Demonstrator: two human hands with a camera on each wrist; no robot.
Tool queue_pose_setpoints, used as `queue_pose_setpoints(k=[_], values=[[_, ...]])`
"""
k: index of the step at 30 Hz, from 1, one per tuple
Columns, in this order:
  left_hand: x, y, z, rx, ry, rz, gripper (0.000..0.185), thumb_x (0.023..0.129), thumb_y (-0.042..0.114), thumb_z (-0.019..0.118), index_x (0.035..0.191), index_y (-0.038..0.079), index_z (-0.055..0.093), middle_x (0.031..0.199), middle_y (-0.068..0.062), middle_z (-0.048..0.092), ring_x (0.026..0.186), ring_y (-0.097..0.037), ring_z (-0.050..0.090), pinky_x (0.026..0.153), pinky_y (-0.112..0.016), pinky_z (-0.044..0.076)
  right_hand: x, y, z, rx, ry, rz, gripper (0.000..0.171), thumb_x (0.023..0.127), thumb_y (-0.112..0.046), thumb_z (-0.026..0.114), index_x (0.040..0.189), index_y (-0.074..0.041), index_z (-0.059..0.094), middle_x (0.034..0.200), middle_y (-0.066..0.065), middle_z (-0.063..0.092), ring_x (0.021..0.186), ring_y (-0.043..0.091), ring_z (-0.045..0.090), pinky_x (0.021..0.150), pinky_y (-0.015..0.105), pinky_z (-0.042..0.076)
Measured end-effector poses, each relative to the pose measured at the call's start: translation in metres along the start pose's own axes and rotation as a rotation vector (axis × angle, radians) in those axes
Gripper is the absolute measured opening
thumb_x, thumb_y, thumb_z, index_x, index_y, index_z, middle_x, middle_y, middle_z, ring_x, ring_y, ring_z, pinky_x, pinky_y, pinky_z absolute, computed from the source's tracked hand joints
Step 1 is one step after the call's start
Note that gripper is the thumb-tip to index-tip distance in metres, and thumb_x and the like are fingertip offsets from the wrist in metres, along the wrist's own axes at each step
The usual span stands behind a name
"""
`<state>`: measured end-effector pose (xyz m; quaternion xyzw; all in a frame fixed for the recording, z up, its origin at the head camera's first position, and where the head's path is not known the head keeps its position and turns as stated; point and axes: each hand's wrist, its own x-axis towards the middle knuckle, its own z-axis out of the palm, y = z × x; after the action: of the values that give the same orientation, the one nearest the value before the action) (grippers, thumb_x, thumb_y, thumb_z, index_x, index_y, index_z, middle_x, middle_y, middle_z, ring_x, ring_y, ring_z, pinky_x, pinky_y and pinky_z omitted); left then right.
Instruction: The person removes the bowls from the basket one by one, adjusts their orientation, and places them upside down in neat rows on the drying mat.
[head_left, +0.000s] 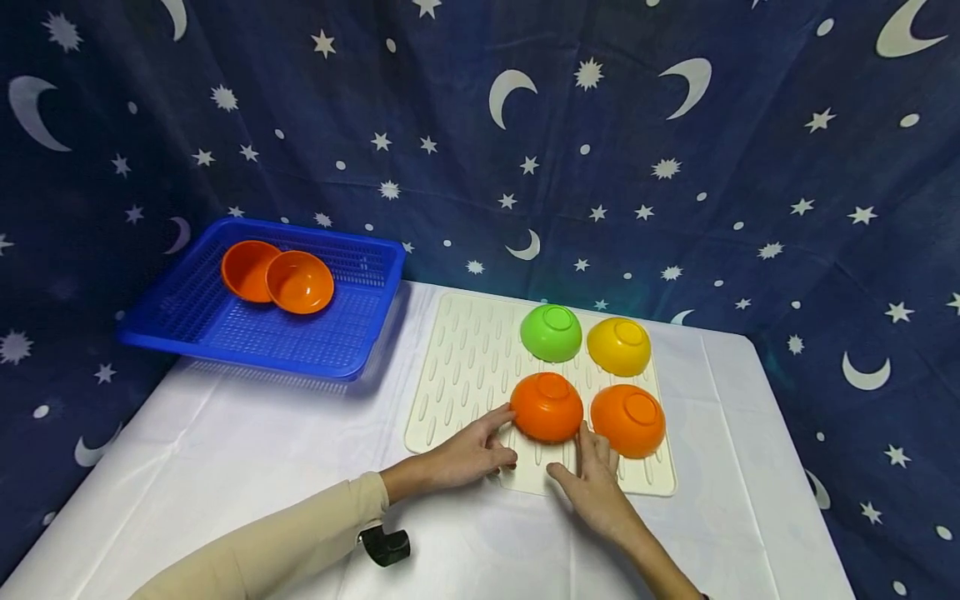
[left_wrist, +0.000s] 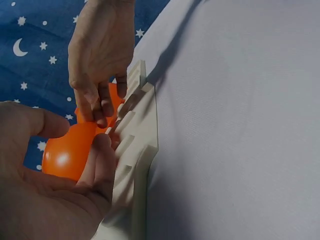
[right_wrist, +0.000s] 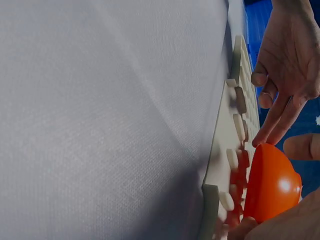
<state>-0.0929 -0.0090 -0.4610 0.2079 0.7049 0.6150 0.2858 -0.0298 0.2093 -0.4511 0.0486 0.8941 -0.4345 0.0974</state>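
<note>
An orange bowl (head_left: 546,407) sits upside down at the front of a cream ridged drying mat (head_left: 468,367). My left hand (head_left: 468,454) is at its left side, fingertips right at the rim and the thumb apart. On the other side, my right hand (head_left: 596,487) has extended fingers at the bowl's right edge, close to a second overturned orange bowl (head_left: 628,421). The right wrist view shows the bowl (right_wrist: 275,185) between both hands, rim down over the mat's ridges. Behind are overturned green (head_left: 551,333) and yellow (head_left: 618,347) bowls.
A blue plastic basket (head_left: 292,354) stands at the back left, with two upright orange bowls (head_left: 300,283) overlapping inside. White cloth (head_left: 247,450) covers the table. A dark blue curtain with moons and stars (head_left: 450,100) hangs behind and at the sides.
</note>
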Motion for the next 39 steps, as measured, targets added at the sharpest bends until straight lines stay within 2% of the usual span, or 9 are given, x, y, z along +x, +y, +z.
queue_pose_setpoints(k=[3,7,9,11,14,16,24,29,39], values=[[0.007,0.0,0.002,-0.002,0.003,-0.029,0.075,0.09,0.01,0.062,0.154,-0.009,0.03,0.117,-0.021,0.067,0.069,-0.017,0.058,0.061,-0.026,0.05,0.003,0.002,-0.002,0.018,-0.018,0.046,0.094,0.091,-0.027,0.067,0.154,0.016,0.013,0.139,0.024,0.029,0.125,0.037,0.022,0.107,0.059,0.028],[0.012,-0.001,0.003,-0.022,0.004,-0.052,0.074,0.091,0.01,0.062,0.154,-0.009,0.03,0.086,-0.019,0.072,0.066,-0.015,0.055,0.061,-0.024,0.047,0.009,0.002,-0.003,0.033,-0.045,0.094,0.093,0.092,-0.03,0.065,0.155,0.015,0.013,0.135,0.021,0.029,0.126,0.037,0.025,0.105,0.062,0.03],[0.012,-0.002,0.004,-0.033,-0.001,-0.059,0.074,0.091,0.01,0.062,0.154,-0.009,0.03,0.09,-0.022,0.071,0.066,-0.014,0.054,0.06,-0.023,0.046,0.009,0.003,-0.004,0.034,-0.051,0.111,0.093,0.093,-0.03,0.065,0.155,0.014,0.013,0.134,0.021,0.03,0.125,0.036,0.026,0.105,0.062,0.031],[0.012,-0.001,0.004,-0.029,-0.013,-0.056,0.074,0.091,0.01,0.063,0.154,-0.01,0.029,0.118,-0.025,0.067,0.068,-0.014,0.055,0.06,-0.022,0.046,0.01,0.003,-0.004,0.035,-0.046,0.115,0.094,0.092,-0.031,0.065,0.155,0.015,0.012,0.133,0.02,0.03,0.124,0.035,0.027,0.104,0.061,0.031],[0.009,-0.003,0.007,0.0,-0.034,-0.054,0.075,0.093,0.011,0.064,0.155,-0.009,0.027,0.159,-0.022,0.033,0.068,-0.014,0.055,0.059,-0.02,0.046,0.008,0.004,-0.004,0.045,-0.033,0.12,0.094,0.092,-0.03,0.066,0.155,0.015,0.012,0.135,0.021,0.03,0.124,0.034,0.029,0.104,0.058,0.032],[0.009,-0.004,0.008,0.033,-0.051,-0.043,0.076,0.094,0.011,0.065,0.156,-0.008,0.026,0.168,-0.015,0.006,0.07,-0.015,0.058,0.059,-0.019,0.046,0.008,0.004,-0.004,0.047,-0.022,0.113,0.093,0.093,-0.03,0.065,0.155,0.015,0.012,0.136,0.021,0.029,0.125,0.035,0.031,0.105,0.058,0.031],[0.009,-0.001,0.012,0.144,-0.065,-0.043,0.084,0.093,0.014,0.067,0.158,-0.006,0.018,0.167,-0.018,-0.004,0.074,-0.018,0.063,0.062,-0.022,0.052,0.008,0.004,-0.003,0.063,-0.003,0.086,0.092,0.093,-0.028,0.064,0.155,0.016,0.012,0.137,0.023,0.028,0.128,0.037,0.033,0.11,0.061,0.026],[0.008,0.001,0.017,0.2,-0.064,-0.038,0.086,0.093,0.016,0.067,0.158,-0.007,0.017,0.166,-0.021,-0.006,0.073,-0.009,0.061,0.074,-0.021,0.051,0.007,0.004,-0.003,0.063,-0.004,0.084,0.092,0.094,-0.029,0.065,0.155,0.015,0.011,0.141,0.025,0.026,0.133,0.039,0.026,0.112,0.064,0.022],[0.005,0.003,0.023,0.255,-0.083,-0.025,0.089,0.092,0.021,0.069,0.159,-0.006,0.017,0.165,-0.024,-0.01,0.075,-0.002,0.059,0.069,-0.019,0.05,0.007,0.004,-0.005,0.058,-0.033,0.075,0.095,0.094,-0.028,0.065,0.156,0.014,0.007,0.145,0.028,0.02,0.136,0.042,0.022,0.113,0.065,0.02]])
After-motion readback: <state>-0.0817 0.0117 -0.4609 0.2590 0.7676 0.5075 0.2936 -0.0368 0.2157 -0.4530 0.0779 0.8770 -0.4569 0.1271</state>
